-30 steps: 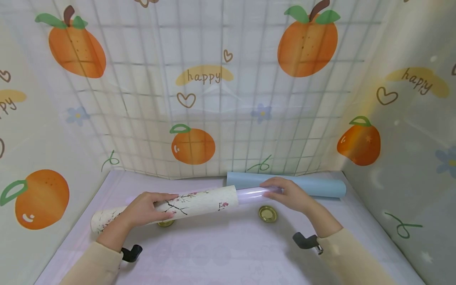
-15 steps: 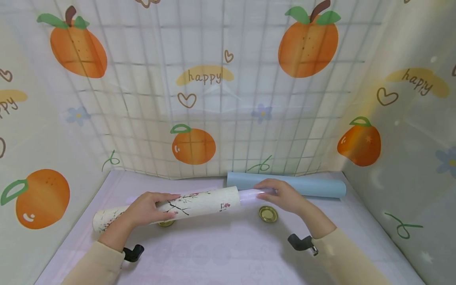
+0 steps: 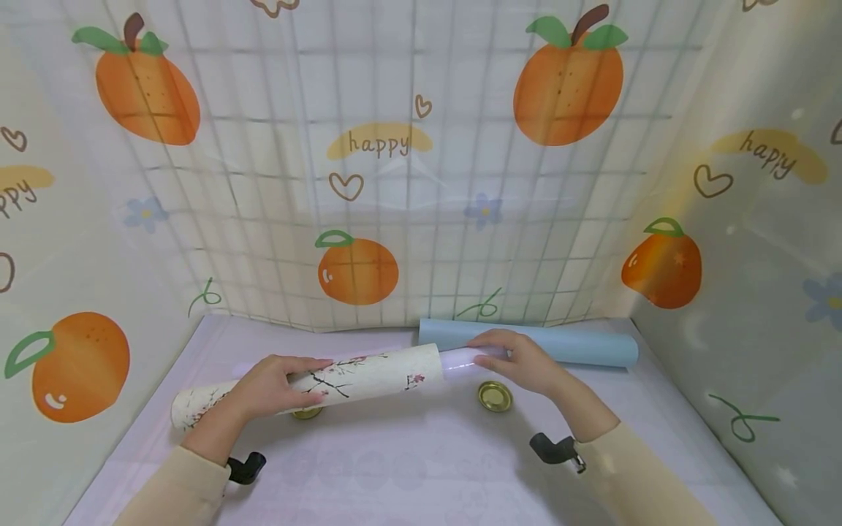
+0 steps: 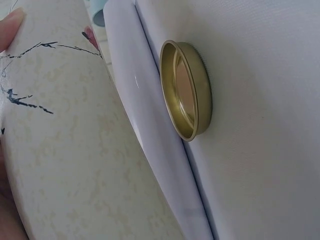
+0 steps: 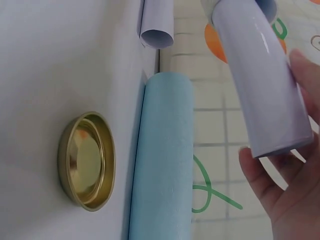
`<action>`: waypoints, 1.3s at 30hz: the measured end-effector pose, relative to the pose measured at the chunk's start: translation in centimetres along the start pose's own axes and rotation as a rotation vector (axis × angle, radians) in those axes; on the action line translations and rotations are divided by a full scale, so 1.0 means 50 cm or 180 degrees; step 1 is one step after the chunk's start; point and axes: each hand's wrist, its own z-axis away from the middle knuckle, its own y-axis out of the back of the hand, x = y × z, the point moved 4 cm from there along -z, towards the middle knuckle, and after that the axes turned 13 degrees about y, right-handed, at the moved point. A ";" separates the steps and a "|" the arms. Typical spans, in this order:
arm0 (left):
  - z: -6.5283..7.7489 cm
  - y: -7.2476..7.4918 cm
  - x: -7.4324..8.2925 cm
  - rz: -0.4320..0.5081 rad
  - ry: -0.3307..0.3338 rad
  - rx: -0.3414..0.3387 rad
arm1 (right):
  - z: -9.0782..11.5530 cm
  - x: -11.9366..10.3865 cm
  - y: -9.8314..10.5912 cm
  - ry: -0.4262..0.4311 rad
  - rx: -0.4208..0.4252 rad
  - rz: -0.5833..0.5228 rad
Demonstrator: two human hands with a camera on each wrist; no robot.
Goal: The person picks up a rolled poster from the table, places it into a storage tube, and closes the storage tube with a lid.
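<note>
My left hand (image 3: pixel 272 383) grips a long cream tube (image 3: pixel 375 372) printed with dark branches and pink blossoms, held slanting above the table with its right end higher. From that right end sticks out a lilac paper roll (image 3: pixel 457 363); the rest of it is hidden inside. Thumb and fingers of my right hand (image 3: pixel 526 359) hold the roll's outer end. The right wrist view shows the lilac roll (image 5: pixel 265 85) entering the tube's mouth, with fingers around its lower end. In the left wrist view the cream tube (image 4: pixel 75 140) fills the left side.
A light blue roll (image 3: pixel 592 345) lies along the back wall at right. Another lilac roll (image 5: pixel 157 22) lies on the table behind the tube. One round gold lid (image 3: pixel 495 396) lies below my right hand, and a second gold lid (image 3: pixel 306 413) shows partly under the tube.
My right hand has moved slightly left, and less of the lilac paper roll shows outside the tube. The left hand and tube have shifted a touch right. The last half second shows almost no movement.
</note>
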 end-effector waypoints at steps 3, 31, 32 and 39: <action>-0.001 -0.002 -0.003 0.0017 0.0033 0.0000 | 0.003 0.002 0.003 0.0005 0.0045 -0.0013; 0.003 0.001 -0.009 0.0059 0.0065 0.0009 | 0.044 0.041 0.043 0.0312 0.0456 -0.0940; 0.003 0.002 -0.009 0.0065 0.0067 0.0009 | 0.045 0.043 0.043 0.0278 0.0454 -0.0974; 0.005 0.004 -0.004 0.0084 0.0066 -0.0005 | 0.047 0.047 0.040 0.0044 0.0419 -0.1044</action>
